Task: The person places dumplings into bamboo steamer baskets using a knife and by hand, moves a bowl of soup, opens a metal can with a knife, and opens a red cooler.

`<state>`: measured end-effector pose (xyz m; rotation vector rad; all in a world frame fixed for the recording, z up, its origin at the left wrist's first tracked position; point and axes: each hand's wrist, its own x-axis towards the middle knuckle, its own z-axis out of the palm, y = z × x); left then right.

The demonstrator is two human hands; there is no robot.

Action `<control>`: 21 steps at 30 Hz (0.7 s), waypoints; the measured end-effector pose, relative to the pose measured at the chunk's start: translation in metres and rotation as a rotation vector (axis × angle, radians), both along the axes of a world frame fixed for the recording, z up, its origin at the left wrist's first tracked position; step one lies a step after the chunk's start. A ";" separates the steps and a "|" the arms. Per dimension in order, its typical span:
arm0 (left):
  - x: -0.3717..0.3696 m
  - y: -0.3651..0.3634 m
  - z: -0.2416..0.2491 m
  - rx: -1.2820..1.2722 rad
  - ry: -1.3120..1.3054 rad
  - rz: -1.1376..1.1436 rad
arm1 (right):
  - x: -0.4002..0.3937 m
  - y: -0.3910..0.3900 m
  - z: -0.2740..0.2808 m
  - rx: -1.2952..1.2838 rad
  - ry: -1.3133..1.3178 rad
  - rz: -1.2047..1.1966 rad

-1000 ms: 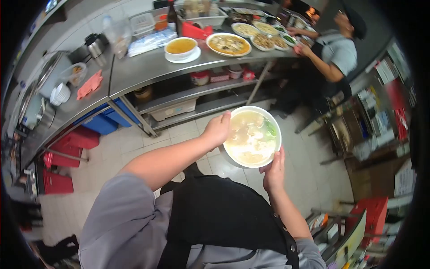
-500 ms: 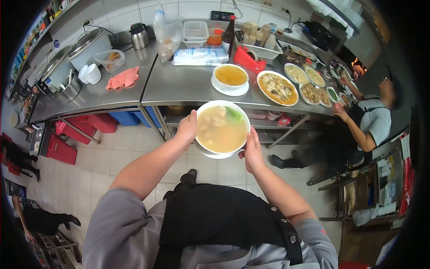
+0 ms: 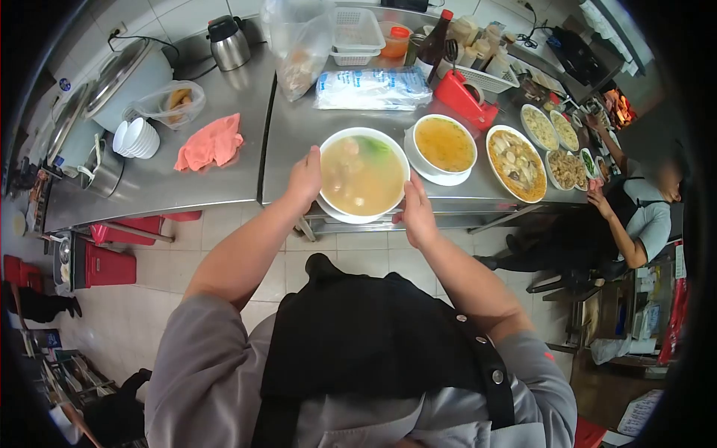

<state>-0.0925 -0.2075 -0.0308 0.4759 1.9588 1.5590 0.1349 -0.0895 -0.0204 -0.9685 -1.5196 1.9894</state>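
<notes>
I hold a large white bowl of pale broth soup (image 3: 363,176) with dumplings and a green leaf, gripped from both sides. My left hand (image 3: 305,179) clasps its left rim and my right hand (image 3: 416,213) its right rim. The bowl is over the front edge of the steel counter (image 3: 299,127); whether it rests on it I cannot tell. Just right of it stands a white bowl of orange soup (image 3: 445,145) on a saucer, then a wide plate of stew (image 3: 516,163).
A pink cloth (image 3: 210,143), stacked white cups (image 3: 134,137), a kettle (image 3: 228,42), a rice cooker (image 3: 119,78), a plastic bag (image 3: 302,45) and a red tape dispenser (image 3: 464,97) sit on the counters. Another person (image 3: 635,216) works at the right end beside several dishes. Red crates (image 3: 104,261) stand on the tiled floor.
I have carried the bowl from mid-aisle to the counter, both hands still on it. The counter has come closer and now lies directly under the bowl's far side.
</notes>
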 end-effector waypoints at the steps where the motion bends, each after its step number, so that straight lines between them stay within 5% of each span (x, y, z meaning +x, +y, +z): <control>1: -0.010 0.004 -0.003 0.012 0.001 -0.004 | -0.010 0.005 0.000 0.007 -0.010 0.000; 16: -0.091 0.053 -0.007 -0.241 -0.061 0.038 | -0.076 0.052 -0.006 -0.007 -0.133 0.002; 19: -0.128 0.024 0.001 -0.285 0.662 -0.028 | -0.076 0.047 0.000 -0.036 -0.169 -0.041; 21: -0.191 -0.003 -0.027 -0.251 1.275 0.195 | -0.063 0.040 0.005 0.022 -0.196 -0.071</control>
